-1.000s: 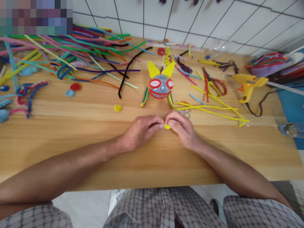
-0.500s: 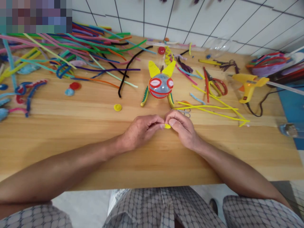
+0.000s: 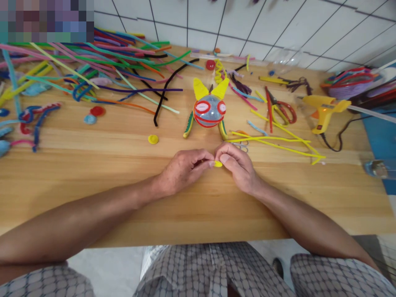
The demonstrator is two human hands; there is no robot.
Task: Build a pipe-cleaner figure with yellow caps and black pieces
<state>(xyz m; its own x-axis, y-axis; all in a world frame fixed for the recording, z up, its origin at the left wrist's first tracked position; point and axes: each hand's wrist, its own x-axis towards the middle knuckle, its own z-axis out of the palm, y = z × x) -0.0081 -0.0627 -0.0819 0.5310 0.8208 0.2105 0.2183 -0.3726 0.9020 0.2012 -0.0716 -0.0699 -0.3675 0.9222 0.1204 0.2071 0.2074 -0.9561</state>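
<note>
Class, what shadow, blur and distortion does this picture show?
Head view: soft shadow on the pale wooden tabletop beside the bare left forearm; head view: small yellow piece between the fingers lacks crisp detail; head view: dark-jointed white wall tiles fan outward.

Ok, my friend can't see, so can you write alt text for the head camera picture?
A left hand and right hand hold a small yellow piece between them at a wooden table. Just beyond is a round creature with yellow ears and red-rimmed eyes. Colourful craft stems lie heaped at left, scissors and a yellow glue gun at right.
</note>
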